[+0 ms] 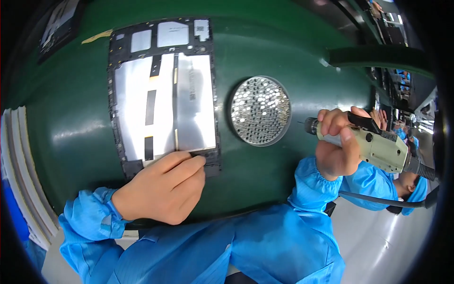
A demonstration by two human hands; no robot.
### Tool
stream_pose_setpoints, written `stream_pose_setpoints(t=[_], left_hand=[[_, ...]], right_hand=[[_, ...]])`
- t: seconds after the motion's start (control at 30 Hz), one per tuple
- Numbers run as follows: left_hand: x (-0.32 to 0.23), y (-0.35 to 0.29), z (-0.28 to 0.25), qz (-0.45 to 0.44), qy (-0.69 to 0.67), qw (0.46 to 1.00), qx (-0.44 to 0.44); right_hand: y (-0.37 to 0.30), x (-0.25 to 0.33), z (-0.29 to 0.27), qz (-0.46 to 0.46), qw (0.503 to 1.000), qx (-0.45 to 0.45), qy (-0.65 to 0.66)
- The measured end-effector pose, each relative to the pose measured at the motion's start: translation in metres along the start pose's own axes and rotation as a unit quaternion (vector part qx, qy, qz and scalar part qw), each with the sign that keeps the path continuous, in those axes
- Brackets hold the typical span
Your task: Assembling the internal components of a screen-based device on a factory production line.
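An opened tablet (163, 94), with silvery battery panels and a black frame, lies on the green work surface in front of me. My left hand (163, 187) rests over its near edge, fingers curled and pressed together at the lower right part; what they pinch, if anything, is hidden. On the right, my right hand (338, 142) is wrapped round a pale green electric screwdriver (383, 151), held with its thin bit pointing left. Between tablet and screwdriver sits a round dish (261, 111) of small shiny screws, untouched by either hand.
Another dark device (59, 26) lies at the far left, with a yellowish strip (97, 36) near it. White stacked panels (28, 165) stand at the left edge. A cable (378, 200) runs at the right, where a co-worker in blue (373, 187) sits. A dark bar (378, 59) crosses the far right.
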State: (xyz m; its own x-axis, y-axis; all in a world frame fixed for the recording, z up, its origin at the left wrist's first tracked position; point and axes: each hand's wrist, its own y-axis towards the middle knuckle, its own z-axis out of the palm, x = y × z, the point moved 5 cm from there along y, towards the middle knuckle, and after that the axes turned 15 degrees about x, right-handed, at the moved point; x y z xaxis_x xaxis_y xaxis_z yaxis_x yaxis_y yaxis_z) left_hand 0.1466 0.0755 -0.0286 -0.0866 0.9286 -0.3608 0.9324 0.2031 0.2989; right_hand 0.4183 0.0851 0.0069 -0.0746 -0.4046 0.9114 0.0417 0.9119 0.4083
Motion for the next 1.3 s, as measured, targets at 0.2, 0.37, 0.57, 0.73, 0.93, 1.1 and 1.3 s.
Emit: stream_pose_setpoints(t=[0.2,0.37,0.57,0.73,0.93,1.1,1.3], left_hand=[[0.004,0.004,-0.010,0.004,-0.005,0.997,0.077],[0.010,0.009,0.001,-0.084,-0.033,0.992,0.084],[0.021,0.026,0.008,-0.147,-0.033,0.985,0.082],[0.025,0.034,0.004,-0.159,-0.036,0.982,0.094],[0.026,0.034,0.001,-0.156,-0.049,0.980,0.113],[0.027,0.038,-0.001,-0.146,-0.041,0.980,0.132],[0.032,0.038,-0.001,-0.128,-0.071,0.983,0.113]], right_hand=[[0.014,-0.002,0.021,-0.024,0.998,0.021,0.047],[0.021,-0.018,0.029,-0.023,0.996,0.042,0.073],[0.023,-0.028,0.023,0.003,0.996,0.052,0.075],[0.022,-0.022,0.027,0.031,0.995,0.051,0.080],[0.019,-0.020,0.023,0.023,0.996,0.050,0.069],[0.019,-0.020,0.021,0.017,0.996,0.052,0.071],[0.017,-0.018,0.021,0.018,0.997,0.050,0.057]])
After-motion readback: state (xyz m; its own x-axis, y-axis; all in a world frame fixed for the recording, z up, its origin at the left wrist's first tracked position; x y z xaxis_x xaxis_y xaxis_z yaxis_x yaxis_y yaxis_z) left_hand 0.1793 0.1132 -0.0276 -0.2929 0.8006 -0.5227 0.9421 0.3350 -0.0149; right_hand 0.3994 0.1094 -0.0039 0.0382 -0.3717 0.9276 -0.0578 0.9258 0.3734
